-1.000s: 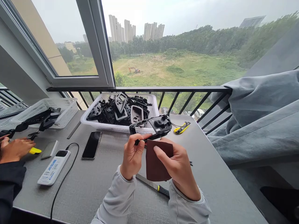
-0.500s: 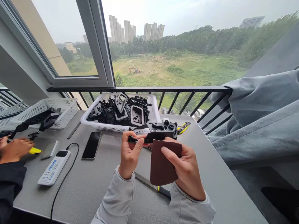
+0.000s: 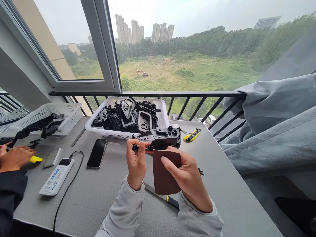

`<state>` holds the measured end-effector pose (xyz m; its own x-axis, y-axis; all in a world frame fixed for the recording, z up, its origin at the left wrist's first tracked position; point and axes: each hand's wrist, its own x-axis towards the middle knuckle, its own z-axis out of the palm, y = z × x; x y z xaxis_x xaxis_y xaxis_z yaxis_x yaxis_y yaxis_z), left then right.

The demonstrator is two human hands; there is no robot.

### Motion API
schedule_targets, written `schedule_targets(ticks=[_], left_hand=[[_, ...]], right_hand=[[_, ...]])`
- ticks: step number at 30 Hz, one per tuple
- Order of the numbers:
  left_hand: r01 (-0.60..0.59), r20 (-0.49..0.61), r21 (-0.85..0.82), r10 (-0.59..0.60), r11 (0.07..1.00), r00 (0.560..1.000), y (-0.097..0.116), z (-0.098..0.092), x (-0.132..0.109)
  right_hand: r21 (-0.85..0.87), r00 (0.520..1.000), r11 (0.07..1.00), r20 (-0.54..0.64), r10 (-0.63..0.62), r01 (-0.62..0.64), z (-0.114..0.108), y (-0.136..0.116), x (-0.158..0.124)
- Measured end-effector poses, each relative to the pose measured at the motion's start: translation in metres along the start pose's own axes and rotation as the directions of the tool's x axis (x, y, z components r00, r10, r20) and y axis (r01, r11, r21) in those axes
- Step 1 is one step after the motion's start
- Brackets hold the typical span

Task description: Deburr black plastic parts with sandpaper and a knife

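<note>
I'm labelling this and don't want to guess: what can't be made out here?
All in the head view:
Black part: far side, turned away.
Right hand: some fingers, behind the brown sheet.
Tool handle: end, behind the right sleeve.
White device: fine print, too small.
Co-worker's farther hand: cut off by left edge.

You hold a brown sheet (image 3: 166, 181) that looks like matt paper and a black part (image 3: 164, 143) of dull plastic. Your desk (image 3: 98, 197) has a finely textured, low-sheen surface; the phone (image 3: 97, 153) is smooth and glossy, the basket (image 3: 113, 133) white plastic, the curtain (image 3: 278, 128) plush cloth, your sleeves (image 3: 123, 210) soft matt fabric.
</note>
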<state>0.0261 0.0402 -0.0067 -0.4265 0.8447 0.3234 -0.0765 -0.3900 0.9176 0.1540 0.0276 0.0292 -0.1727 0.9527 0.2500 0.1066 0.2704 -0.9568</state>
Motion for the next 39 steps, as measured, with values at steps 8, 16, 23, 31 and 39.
schedule_targets(ticks=[8,16,23,31,39], left_hand=[[-0.194,0.119,0.152,0.176,0.969,0.977,-0.0046,-0.0046,-0.0063],[-0.324,0.215,0.265,0.272,0.908,0.938,-0.0013,-0.0063,-0.0029],[-0.381,0.256,0.265,0.316,0.886,0.914,-0.0022,-0.008,-0.0025],[-0.325,0.259,0.224,0.265,0.919,0.929,-0.0018,-0.0073,-0.0026],[-0.197,0.235,0.178,0.153,0.964,0.96,-0.0021,-0.008,-0.0026]], right_hand=[[-0.153,0.994,0.984,-0.049,-0.1,0.092,0.0064,0.0029,0.0033],[-0.147,0.992,0.986,-0.093,-0.088,0.074,0.0068,0.0015,0.0017],[-0.04,0.993,0.999,-0.119,-0.02,0.015,0.0082,-0.0022,0.0005],[0.079,0.985,0.993,-0.14,0.096,-0.086,0.002,-0.0011,-0.0022],[0.024,0.984,0.998,-0.17,0.061,-0.058,0.005,-0.0005,0.0006]])
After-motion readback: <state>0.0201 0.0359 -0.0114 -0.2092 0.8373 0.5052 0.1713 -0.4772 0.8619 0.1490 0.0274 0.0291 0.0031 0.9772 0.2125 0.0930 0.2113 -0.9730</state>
